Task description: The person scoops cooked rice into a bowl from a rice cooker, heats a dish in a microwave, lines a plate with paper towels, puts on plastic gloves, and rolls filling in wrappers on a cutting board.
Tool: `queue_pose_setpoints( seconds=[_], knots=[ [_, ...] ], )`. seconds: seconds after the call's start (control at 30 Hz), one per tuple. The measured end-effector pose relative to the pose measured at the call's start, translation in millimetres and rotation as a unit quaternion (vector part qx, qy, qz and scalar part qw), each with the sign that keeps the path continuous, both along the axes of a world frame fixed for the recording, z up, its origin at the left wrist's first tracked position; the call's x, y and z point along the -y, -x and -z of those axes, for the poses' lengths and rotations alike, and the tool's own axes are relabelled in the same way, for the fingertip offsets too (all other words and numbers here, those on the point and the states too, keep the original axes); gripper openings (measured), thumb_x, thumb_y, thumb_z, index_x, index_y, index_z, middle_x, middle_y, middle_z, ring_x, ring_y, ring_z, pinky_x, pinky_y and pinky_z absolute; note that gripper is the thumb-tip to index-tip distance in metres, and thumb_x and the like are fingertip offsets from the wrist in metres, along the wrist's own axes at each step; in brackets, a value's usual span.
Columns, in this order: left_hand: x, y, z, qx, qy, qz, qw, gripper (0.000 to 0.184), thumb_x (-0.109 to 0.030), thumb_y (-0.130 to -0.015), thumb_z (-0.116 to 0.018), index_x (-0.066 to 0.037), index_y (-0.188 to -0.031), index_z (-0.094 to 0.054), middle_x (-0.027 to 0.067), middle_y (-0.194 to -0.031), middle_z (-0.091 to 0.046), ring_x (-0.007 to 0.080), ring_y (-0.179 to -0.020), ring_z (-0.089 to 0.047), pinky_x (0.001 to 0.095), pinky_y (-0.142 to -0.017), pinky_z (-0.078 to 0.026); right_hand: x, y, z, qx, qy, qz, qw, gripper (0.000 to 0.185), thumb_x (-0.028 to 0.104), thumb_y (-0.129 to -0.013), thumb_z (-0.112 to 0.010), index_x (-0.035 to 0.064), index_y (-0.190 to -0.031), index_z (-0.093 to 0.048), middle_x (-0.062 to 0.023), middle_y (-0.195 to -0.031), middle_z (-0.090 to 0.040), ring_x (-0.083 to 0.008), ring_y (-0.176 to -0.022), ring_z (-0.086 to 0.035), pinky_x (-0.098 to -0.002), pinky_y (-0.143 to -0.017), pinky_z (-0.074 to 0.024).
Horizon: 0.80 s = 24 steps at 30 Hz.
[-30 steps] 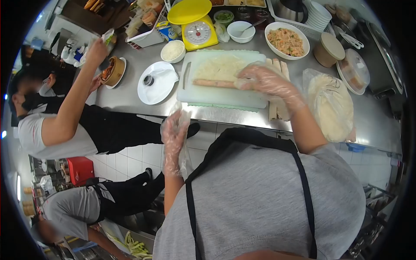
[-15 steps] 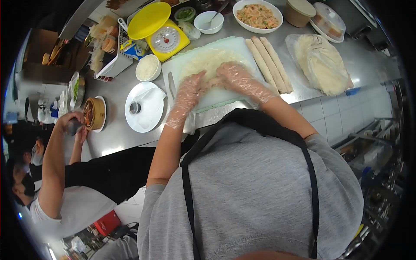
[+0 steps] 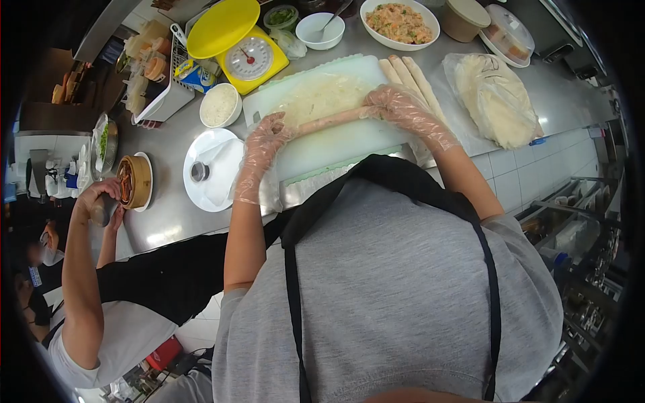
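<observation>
A long, thin filled roll spans the white cutting board, with one end in each of my hands. My left hand, in a clear plastic glove, closes around its left end. At the other end, my gloved right hand grips it, near several similar rolls lying side by side at the board's right edge. Behind the held roll, a translucent wet-looking patch covers part of the board. My fingers hide both tips of the roll.
A bowl of orange-pink filling and a white bowl with a spoon stand behind the board. Pale round sheets in a plastic bag lie right. Left are a yellow scale, a white bowl, a lidded plate and a co-worker's hands.
My hands have moved apart, left hand leftward and right hand rightward. The roll, earlier hidden under my fingers, now shows stretched between them. My view has shifted slightly.
</observation>
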<state>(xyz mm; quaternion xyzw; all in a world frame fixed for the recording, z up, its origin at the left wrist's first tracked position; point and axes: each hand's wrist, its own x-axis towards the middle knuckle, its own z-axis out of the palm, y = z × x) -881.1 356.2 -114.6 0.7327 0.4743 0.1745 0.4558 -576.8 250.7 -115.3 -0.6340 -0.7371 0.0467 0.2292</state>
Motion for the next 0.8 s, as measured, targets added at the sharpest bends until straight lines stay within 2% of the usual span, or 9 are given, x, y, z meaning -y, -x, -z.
queue_pose_setpoints(
  seconds=[0.07, 0.17, 0.3, 0.37, 0.47, 0.6, 0.7, 0.77, 0.8],
  knots=[
    [6, -3, -6, -0.039, -0.13, 0.015, 0.991, 0.046, -0.022, -0.084, -0.063, -0.007, -0.125, -0.05, 0.0139, -0.103, -0.062, 0.0262, -0.095, -0.059, 0.0354, -0.084, -0.045, -2, 0, -7, 0.002, -0.014, 0.0, 1.0, 0.021, 0.022, -0.079, -0.06, 0.0092, -0.096, -0.064, -0.0106, -0.093, -0.061, -0.029, -0.093, -0.057, -0.0377, -0.084, -0.0425],
    [9, -10, 4, -0.098, -0.32, 0.093, 0.938, 0.046, -0.022, -0.083, -0.06, -0.012, -0.127, -0.048, 0.0163, -0.119, -0.055, 0.0299, -0.113, -0.051, 0.0448, -0.096, -0.037, 1, 3, -24, 0.185, -0.182, 0.028, 0.965, 0.022, 0.024, -0.081, -0.057, 0.0117, -0.098, -0.066, -0.0097, -0.096, -0.061, -0.0288, -0.098, -0.056, -0.0377, -0.089, -0.0424],
    [34, -40, 2, -0.219, -0.335, 0.205, 0.893, 0.057, -0.029, -0.085, -0.056, -0.017, -0.136, -0.037, 0.0106, -0.141, -0.036, 0.0268, -0.134, -0.028, 0.0595, -0.106, -0.012, -11, 13, -23, 0.024, 0.105, -0.002, 0.994, 0.025, 0.021, -0.083, -0.055, 0.0116, -0.103, -0.064, -0.0124, -0.11, -0.059, -0.0277, -0.117, -0.046, -0.0413, -0.101, -0.0326],
    [36, -47, 2, -0.228, -0.335, 0.195, 0.893, 0.058, -0.03, -0.085, -0.056, -0.018, -0.138, -0.035, 0.0101, -0.142, -0.035, 0.0268, -0.134, -0.027, 0.0585, -0.106, -0.013, -16, 21, -14, -0.017, 0.176, -0.01, 0.984, 0.026, 0.02, -0.083, -0.054, 0.0116, -0.105, -0.064, -0.0131, -0.114, -0.058, -0.0274, -0.122, -0.043, -0.0423, -0.104, -0.0302],
    [35, -49, 4, -0.239, -0.337, 0.198, 0.889, 0.061, -0.033, -0.085, -0.056, -0.018, -0.139, -0.032, 0.0097, -0.142, -0.035, 0.027, -0.134, -0.027, 0.0573, -0.106, -0.014, -15, 37, 4, -0.03, 0.04, -0.091, 0.995, 0.038, 0.019, -0.083, -0.055, 0.0128, -0.121, -0.055, -0.0144, -0.125, -0.052, -0.0281, -0.126, -0.038, -0.0465, -0.104, -0.0284],
    [33, -41, 10, -0.234, -0.336, 0.23, 0.883, 0.064, -0.034, -0.085, -0.057, -0.016, -0.14, -0.03, 0.0102, -0.141, -0.036, 0.028, -0.133, -0.028, 0.0564, -0.106, -0.016, 2, 56, -9, 0.051, 0.127, -0.077, 0.988, 0.061, 0.016, -0.083, -0.055, 0.019, -0.139, -0.032, -0.0134, -0.14, -0.036, -0.0302, -0.13, -0.033, -0.0532, -0.104, -0.0241],
    [28, -42, 16, -0.248, -0.343, 0.225, 0.878, 0.065, -0.041, -0.085, -0.054, -0.021, -0.141, -0.029, 0.0092, -0.143, -0.034, 0.0242, -0.134, -0.028, 0.0544, -0.107, -0.015, 4, 54, -11, -0.01, 0.132, -0.075, 0.988, 0.046, 0.021, -0.091, -0.036, 0.0191, -0.138, -0.037, -0.0078, -0.143, -0.035, -0.0251, -0.133, -0.029, -0.049, -0.11, -0.0122],
    [21, -42, 17, -0.201, -0.338, 0.21, 0.895, 0.064, -0.038, -0.083, -0.058, -0.02, -0.139, -0.033, 0.01, -0.141, -0.037, 0.0255, -0.133, -0.03, 0.0531, -0.106, -0.018, -4, 48, -21, -0.029, 0.125, -0.099, 0.987, 0.056, 0.015, -0.082, -0.058, 0.0171, -0.135, -0.038, -0.0116, -0.14, -0.037, -0.0294, -0.131, -0.032, -0.0487, -0.106, -0.0261],
    [18, -41, 17, -0.153, -0.336, 0.196, 0.908, 0.063, -0.035, -0.081, -0.061, -0.02, -0.137, -0.037, 0.0108, -0.139, -0.039, 0.0268, -0.132, -0.032, 0.0518, -0.106, -0.021, -7, 44, -13, -0.029, 0.125, -0.101, 0.987, 0.056, 0.015, -0.082, -0.058, 0.0171, -0.135, -0.038, -0.0116, -0.14, -0.037, -0.0294, -0.131, -0.032, -0.0487, -0.106, -0.0261]
  ],
)
